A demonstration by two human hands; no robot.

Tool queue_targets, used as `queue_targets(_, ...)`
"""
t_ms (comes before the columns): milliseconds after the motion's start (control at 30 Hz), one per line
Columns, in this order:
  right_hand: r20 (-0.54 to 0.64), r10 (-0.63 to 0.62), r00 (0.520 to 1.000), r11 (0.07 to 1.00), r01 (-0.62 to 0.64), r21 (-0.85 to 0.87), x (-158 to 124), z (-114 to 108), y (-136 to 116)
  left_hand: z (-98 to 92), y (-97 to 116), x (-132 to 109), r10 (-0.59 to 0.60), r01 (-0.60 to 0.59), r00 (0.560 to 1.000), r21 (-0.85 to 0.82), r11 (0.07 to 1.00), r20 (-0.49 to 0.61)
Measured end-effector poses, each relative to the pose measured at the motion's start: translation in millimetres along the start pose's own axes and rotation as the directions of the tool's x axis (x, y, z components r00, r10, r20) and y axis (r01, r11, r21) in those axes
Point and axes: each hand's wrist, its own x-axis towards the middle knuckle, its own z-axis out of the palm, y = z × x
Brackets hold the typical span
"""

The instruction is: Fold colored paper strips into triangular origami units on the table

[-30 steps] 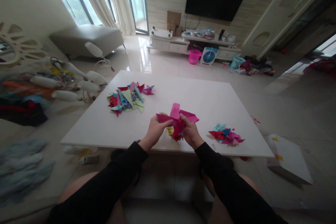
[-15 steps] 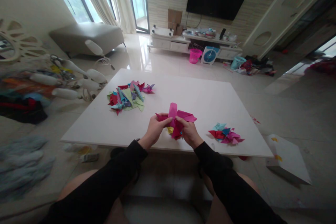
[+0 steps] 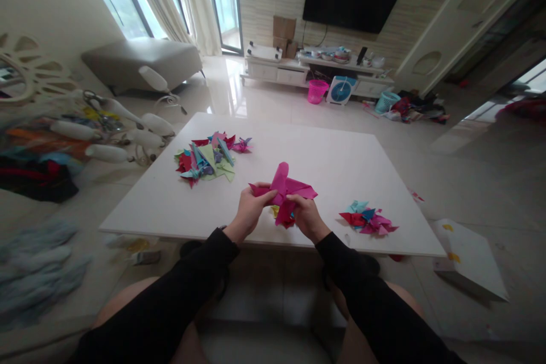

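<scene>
A magenta paper (image 3: 280,183) is held over the near edge of the white table (image 3: 298,151), between the left hand (image 3: 249,207) and the right hand (image 3: 307,215). By each grip the paper is grasped near its middle: its left portion is pinched by the left hand with the thumb laid on top, and its right portion is taken by the right hand, the thumb being brought close to the centre. Four arms are shown by the paper: one is pointed away from the body, one is spread to each side, and one is directed down toward the near edge.

Most of the creasing can be judged as done, since a definite shape is already given to the paper; its arms are not lying flat together, so some opening or shaping may be left. Whether any crease is being pressed cannot be told.

Below the paper, a small cluster (image 3: 275,212) with yellow and red pieces is partly hidden. A larger multicoloured pile (image 3: 207,160) is gathered at the far left, and a smaller pile (image 3: 369,220) is placed at the right; their pieces are folded, though how completely cannot be made out.
</scene>
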Motion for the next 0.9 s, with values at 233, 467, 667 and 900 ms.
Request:
queue_targets(233,-0.022,-0.050,0.998,0.992,0.052,0.115,1,3,4,1.3,0,-1,-0.029,0.029,1.000,-0.023,0.999,0.004)
queue_targets(467,-0.117,-0.053,0.992,0.989,0.068,0.128,4,2,5,1.5,1,-2,-0.057,0.057,0.998,-0.020,0.998,0.008)
queue_targets(667,-0.189,-0.102,0.977,0.987,0.123,0.104,10,-6,6,0.6,2,0,-0.082,0.084,0.995,-0.042,0.996,0.055)
queue_targets(900,-0.202,-0.133,0.970,0.987,0.149,0.066,13,-9,7,-3.8,-2,4,-0.104,0.107,0.993,-0.039,0.994,0.062)
